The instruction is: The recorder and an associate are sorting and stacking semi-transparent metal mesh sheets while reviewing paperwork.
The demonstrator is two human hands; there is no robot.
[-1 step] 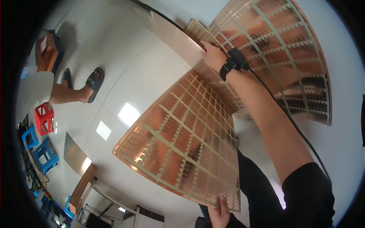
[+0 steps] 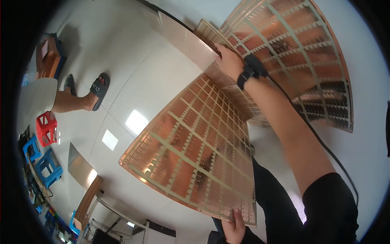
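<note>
My left hand [image 2: 235, 228], at the bottom, grips the near edge of a large copper circuit board panel [image 2: 191, 142], thumb on its face. This thin sheet carries a pale grid and rows of small notched shapes; it is tilted above the floor. Farther up, my right hand [image 2: 228, 61] has its fingers closed over the edge of another panel [image 2: 209, 35] standing by the wall; the fingertips are partly hidden. A black strap and small black device with a cable [image 2: 254, 67] sit on my right wrist. Behind that forearm stands a big reflective copper panel [image 2: 284, 49].
More thin panels [image 2: 183, 38] lean along the wall's base. At left, a person's leg in a dark slide sandal [image 2: 100, 91] stands on the tiled floor [image 2: 134, 81]. Red [image 2: 46, 128] and blue stools [image 2: 48, 167], a sheet [image 2: 81, 164] and a wooden-topped table [image 2: 87, 203] are lower left.
</note>
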